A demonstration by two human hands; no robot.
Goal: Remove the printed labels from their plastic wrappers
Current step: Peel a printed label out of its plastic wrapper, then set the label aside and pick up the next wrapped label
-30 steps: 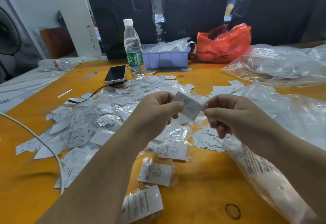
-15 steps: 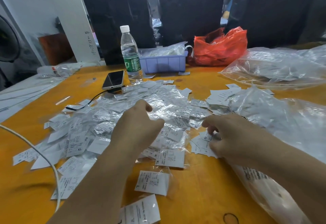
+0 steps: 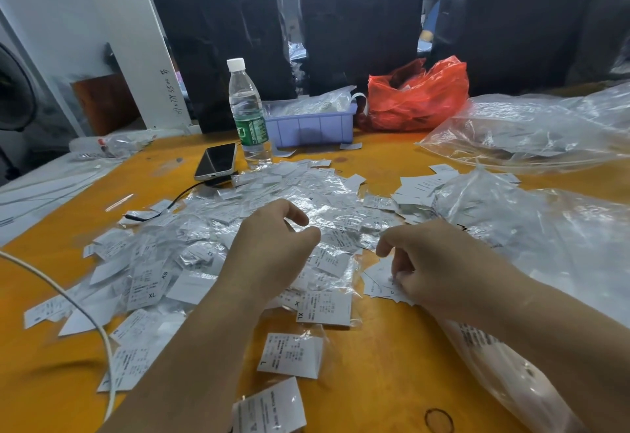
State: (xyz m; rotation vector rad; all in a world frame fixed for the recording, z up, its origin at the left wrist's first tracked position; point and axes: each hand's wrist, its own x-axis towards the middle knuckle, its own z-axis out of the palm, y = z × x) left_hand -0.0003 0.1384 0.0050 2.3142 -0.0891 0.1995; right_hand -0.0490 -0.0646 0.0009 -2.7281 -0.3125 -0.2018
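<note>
Left hand loosely curled, holding nothing, over wrapped label heap on counter; right hand, right of heap, pinching bare labels

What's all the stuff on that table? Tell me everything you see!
wrapped labels: many, white in clear plastic, heaped mid-table
bare labels: small stack, white, under right hand
water bottle: one, clear, green label, behind the heap
phone: one, black, left of bottle
bin: one, lilac, far side
red bag: one, beside bin
clear bags: several, right side
white cable: one, left
table: orange
left hand: over the heap
right hand: fingers on bare labels
</note>
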